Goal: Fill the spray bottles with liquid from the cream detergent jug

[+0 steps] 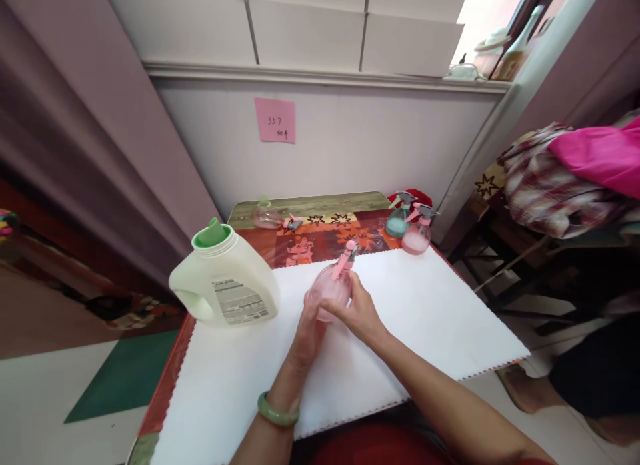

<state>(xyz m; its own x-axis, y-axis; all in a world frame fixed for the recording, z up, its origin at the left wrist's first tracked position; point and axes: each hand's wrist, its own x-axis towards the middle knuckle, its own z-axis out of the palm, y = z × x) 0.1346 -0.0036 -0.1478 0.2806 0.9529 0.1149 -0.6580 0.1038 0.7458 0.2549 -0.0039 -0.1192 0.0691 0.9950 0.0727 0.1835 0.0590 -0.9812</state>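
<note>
A clear pink spray bottle (330,292) with a pink and grey trigger head is held above the white table sheet, its top leaning to the right. Pale pink liquid shows inside. My left hand (311,322), below a green bangle, wraps its lower left side. From the right, my right hand (361,310) grips the same bottle, thumb across the front and fingers behind, partly hidden. To the left stands a large whitish detergent jug (245,285) with an open neck and a green spout (214,233).
A teal-liquid spray bottle (397,222) and another pink one (417,237) stand at the back right. A pink bottle part (267,217) and a loose trigger head (292,222) lie at the back left. Clothes (545,178) are piled at right.
</note>
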